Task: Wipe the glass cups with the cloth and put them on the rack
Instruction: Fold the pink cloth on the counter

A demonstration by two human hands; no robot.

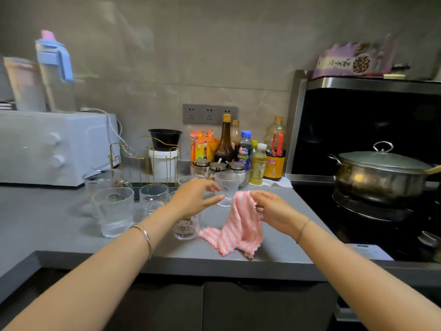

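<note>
White oven (47,149) stands far left on the grey counter (47,223). A gold wire rack (148,161) stands at the back, just right of the oven. Several glass cups (114,211) stand upright in a cluster on the counter in front of the rack.

The left hand (193,197) is above the cluster with fingers loosely spread, holding nothing. Its tips are just beside a ribbed cup (226,187), but contact cannot be confirmed.

The upper end of the pink striped cloth (238,223) is pinched by the right hand (272,211), and its lower end lies on the counter. Bottles (250,151) are grouped against the wall. A lidded pot (381,173) stands far right.
</note>
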